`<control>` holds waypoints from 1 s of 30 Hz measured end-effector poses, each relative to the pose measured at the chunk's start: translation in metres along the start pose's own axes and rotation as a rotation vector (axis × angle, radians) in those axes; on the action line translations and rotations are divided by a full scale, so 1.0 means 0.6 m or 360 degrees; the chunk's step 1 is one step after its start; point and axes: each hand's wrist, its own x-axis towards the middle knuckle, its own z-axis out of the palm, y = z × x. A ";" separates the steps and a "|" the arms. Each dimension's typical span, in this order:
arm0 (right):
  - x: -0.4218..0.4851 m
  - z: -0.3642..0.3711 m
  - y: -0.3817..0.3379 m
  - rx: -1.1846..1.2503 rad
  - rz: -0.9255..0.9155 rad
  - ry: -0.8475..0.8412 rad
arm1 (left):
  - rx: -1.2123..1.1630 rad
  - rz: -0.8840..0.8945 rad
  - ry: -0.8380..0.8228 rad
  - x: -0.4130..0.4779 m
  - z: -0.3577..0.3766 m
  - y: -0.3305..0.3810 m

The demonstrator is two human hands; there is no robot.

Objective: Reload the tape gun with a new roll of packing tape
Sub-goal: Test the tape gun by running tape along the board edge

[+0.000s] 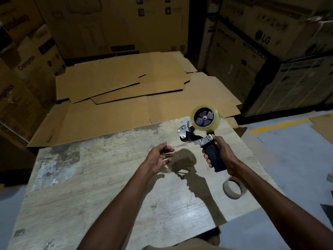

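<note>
Above the counter (108, 195): tape gun (198, 139) in the right hand (220, 154).
Its fingers grip the black handle, a clear tape roll (217, 120) on the hub; the left hand (158, 157) hovers beside it, fingers loosely curled, holding nothing.

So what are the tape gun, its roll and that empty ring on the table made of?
The tape gun: dull black handle, probably plastic or rubber; its brackets glint like bare metal. The roll: glossy, see-through yellowish film, likely plastic. The ring: matte brownish grey, looks like cardboard.
</note>
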 end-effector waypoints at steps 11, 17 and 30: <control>-0.014 -0.006 -0.002 -0.0141 -0.0259 -0.0045 | 0.0198 -0.0629 -0.0037 -0.021 0.041 0.054; -0.022 -0.004 0.016 -0.0111 -0.0347 -0.0040 | 0.0491 -0.0443 -0.0012 -0.016 0.044 0.056; -0.040 0.024 0.044 -0.0058 -0.0366 -0.0244 | 0.0916 0.0249 -0.0014 -0.037 0.039 0.136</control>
